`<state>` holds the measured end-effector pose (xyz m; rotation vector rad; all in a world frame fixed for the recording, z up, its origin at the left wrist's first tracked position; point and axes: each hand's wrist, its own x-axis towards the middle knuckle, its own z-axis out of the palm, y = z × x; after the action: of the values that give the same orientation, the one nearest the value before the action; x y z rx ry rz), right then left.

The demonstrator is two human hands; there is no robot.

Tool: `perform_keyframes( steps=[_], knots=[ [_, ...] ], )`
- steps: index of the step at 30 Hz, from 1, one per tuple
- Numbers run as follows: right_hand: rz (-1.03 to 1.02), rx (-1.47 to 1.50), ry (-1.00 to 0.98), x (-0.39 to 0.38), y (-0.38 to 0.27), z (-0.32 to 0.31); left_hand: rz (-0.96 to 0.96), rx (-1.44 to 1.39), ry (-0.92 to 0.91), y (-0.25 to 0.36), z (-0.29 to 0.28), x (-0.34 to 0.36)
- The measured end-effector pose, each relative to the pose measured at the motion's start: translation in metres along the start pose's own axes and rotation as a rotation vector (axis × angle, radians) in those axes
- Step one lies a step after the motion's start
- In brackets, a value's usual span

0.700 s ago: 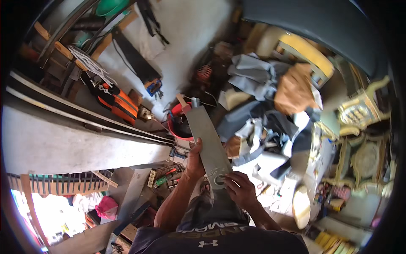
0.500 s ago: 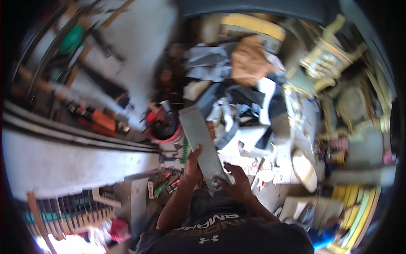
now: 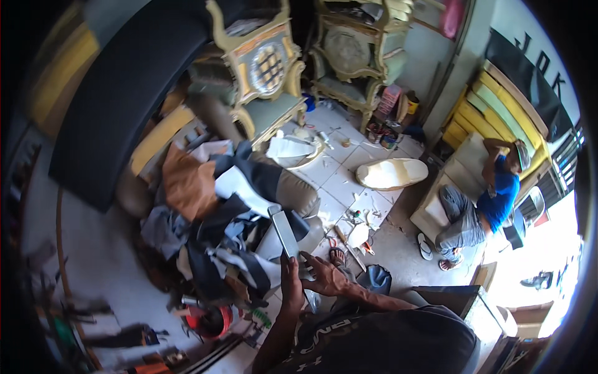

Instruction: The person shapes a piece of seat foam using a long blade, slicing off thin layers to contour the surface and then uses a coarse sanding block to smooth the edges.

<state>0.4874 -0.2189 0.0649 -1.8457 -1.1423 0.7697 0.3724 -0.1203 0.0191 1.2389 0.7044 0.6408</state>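
A long, narrow grey piece [image 3: 284, 232], flat and straight-edged, points away from me in front of my body; its exact kind I cannot make out. My left hand [image 3: 290, 285] grips its left side near the lower end. Against the right side of that same end, my right hand [image 3: 324, 274] has its fingers bent over it. Both hands cover the lower end. Beyond the piece lies a heap of fabric and leather scraps [image 3: 233, 221] in black, white, grey and brown.
Ornate carved chairs [image 3: 271, 68] stand at the back. An oval cream cushion [image 3: 392, 174] lies on the tiled floor. A person in a blue shirt [image 3: 498, 196] sits on a bench at right. A red bucket [image 3: 212, 321] stands at lower left, a black padded panel [image 3: 124, 112] at upper left.
My view has swung to the right, bringing the seated person and chairs further in. The grey piece stays in both hands, now seen more edge-on.
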Motion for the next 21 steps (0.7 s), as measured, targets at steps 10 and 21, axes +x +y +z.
perform_keyframes(
  steps=[10, 21],
  knots=[
    [0.132, 0.350, 0.105, 0.092, 0.097, -0.185, -0.175, -0.069, -0.413, 0.031, 0.168, 0.191],
    [0.306, 0.639, 0.700, 0.146, 0.166, -0.322, -0.345, 0.177, -0.338, 0.037, 0.302, 0.372]
  ],
)
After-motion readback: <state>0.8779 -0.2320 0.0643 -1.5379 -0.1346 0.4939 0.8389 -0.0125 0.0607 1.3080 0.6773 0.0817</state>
